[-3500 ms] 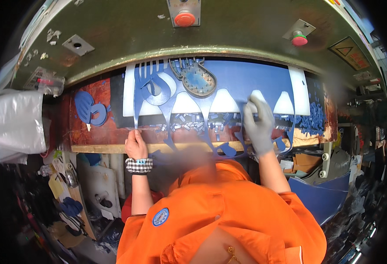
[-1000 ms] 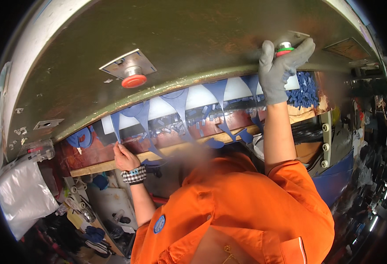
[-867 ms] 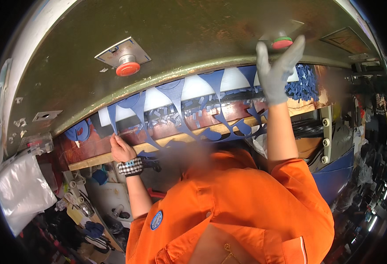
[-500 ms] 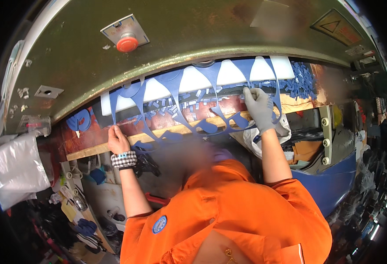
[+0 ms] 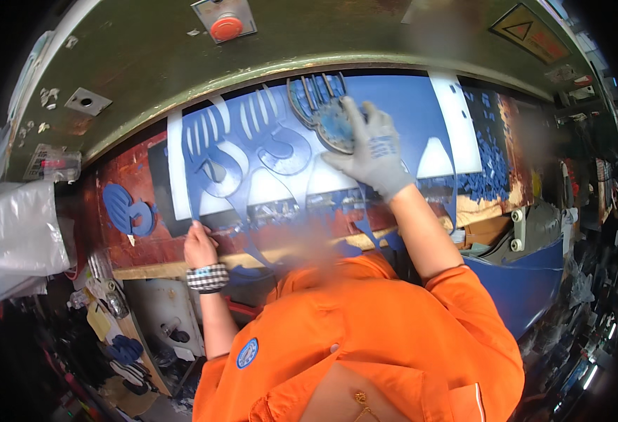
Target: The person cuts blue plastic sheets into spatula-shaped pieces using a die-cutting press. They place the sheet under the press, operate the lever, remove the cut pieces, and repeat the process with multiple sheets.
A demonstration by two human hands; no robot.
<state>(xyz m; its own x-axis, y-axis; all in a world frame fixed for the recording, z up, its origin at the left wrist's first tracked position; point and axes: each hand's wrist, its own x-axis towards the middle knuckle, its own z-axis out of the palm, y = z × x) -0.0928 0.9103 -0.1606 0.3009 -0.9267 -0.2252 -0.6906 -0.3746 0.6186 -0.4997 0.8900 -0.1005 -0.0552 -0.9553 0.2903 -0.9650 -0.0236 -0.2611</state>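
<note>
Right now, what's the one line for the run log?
left hand: pinching edge of blue sheet | gloved right hand: at right side of cutting die | cutting die: on blue sheet | white board: under blue sheet

Clear plastic sheeting (image 5: 24, 235), far left

Smooth blue sheet (image 5: 407, 105), dull metal cutter (image 5: 333, 125), glossy plastic bag (image 5: 28, 232), rough wooden edge (image 5: 168, 270)

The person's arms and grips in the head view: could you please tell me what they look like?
The left grip is an ungloved hand with a black-and-white checked wristband. The right grip wears a grey work glove with blue markings on its back. Both forearms are bare below short orange sleeves.
</note>
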